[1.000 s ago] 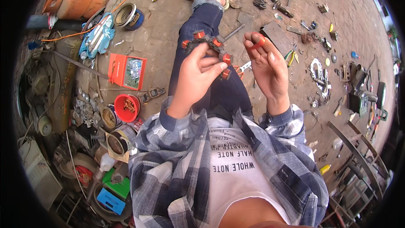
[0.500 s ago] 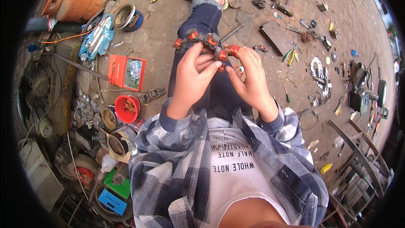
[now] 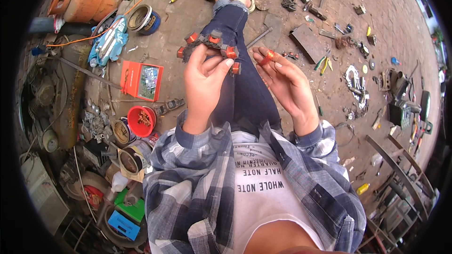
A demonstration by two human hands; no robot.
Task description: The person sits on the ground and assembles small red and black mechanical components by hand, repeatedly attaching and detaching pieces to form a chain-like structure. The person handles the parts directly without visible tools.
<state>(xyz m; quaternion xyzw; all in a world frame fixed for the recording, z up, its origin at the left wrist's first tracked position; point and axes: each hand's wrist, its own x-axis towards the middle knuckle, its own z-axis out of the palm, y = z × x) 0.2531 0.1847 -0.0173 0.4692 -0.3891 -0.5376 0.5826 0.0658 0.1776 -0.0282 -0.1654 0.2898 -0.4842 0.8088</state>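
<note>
My left hand [image 3: 205, 82] pinches a dark metal stator core [image 3: 215, 38] above my thighs. Its poles stick outward and several carry red-orange wire windings. My fingers cover part of the core. To the right, apart from the core, my right hand [image 3: 293, 83] has its palm turned inward and its fingers loosely bent. A small bundle of red-orange copper wire [image 3: 267, 58] lies around the fingers of that hand, close to the thumb. Whether a strand still runs between the wire and the core is too fine to tell.
On the left are an orange gas cylinder [image 3: 92, 1], an open red box [image 3: 142, 81] of small parts and a red bowl [image 3: 141, 121]. Pliers [image 3: 324, 62], a metal plate [image 3: 308, 42] and a hammer [image 3: 310, 3] lie on the right. Metal frames [image 3: 405, 174] stand at lower right.
My hands have moved apart. The left has drawn the stator core leftward; the right has shifted right with the red-orange wire, its fingers looser and palm more visible.
</note>
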